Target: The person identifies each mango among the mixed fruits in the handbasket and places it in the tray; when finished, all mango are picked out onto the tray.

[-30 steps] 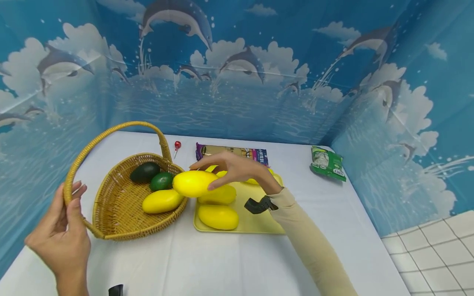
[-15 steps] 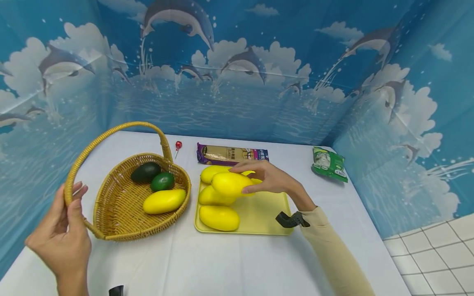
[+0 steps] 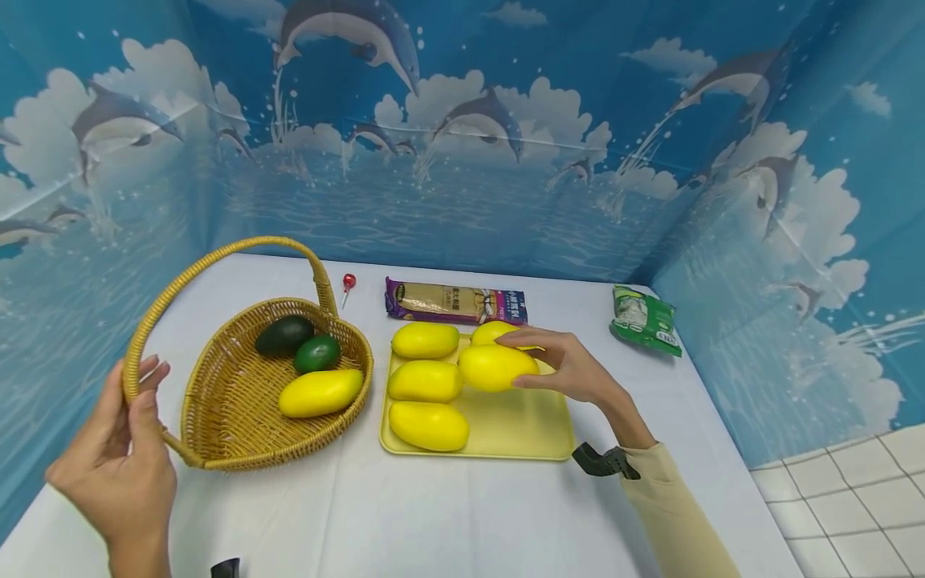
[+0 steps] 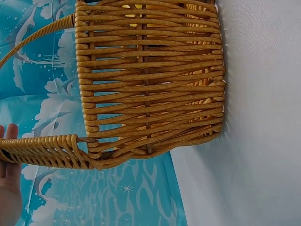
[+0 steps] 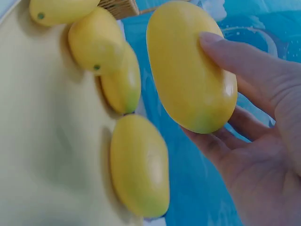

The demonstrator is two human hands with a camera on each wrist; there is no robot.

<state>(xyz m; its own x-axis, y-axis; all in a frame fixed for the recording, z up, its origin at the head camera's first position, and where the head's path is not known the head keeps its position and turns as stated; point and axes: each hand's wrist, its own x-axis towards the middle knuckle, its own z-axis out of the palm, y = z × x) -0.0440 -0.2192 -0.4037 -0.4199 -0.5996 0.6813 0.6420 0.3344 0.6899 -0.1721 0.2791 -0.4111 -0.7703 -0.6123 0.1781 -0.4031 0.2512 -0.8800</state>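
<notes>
My right hand (image 3: 574, 369) pinches a yellow mango (image 3: 499, 369) between thumb and fingers, raised over the right part of a pale yellow tray (image 3: 513, 429). Three more mangoes (image 3: 429, 425) lie in a column along the tray's left side. Another mango (image 3: 491, 332) sits at the back, partly covered by the held one. My left hand (image 3: 119, 466) grips the handle (image 3: 184, 279) of a woven basket (image 3: 231, 409). Inside the basket are a yellow mango (image 3: 321, 393), a dark avocado (image 3: 285, 335) and a smaller green fruit (image 3: 318, 354). The left wrist view shows the basket's woven side (image 4: 150, 80) close up.
Behind the tray lies a purple and gold food packet (image 3: 455, 302). A red lollipop (image 3: 349, 282) is between it and the basket. Far right on the white tablecloth (image 3: 405, 514) rests a green snack bag (image 3: 645, 319). Dolphin-print curtains (image 3: 462, 201) enclose the back and sides.
My right hand has carried the mango rightward from near the basket's edge to over the tray's right part. The left hand keeps its grip on the handle.
</notes>
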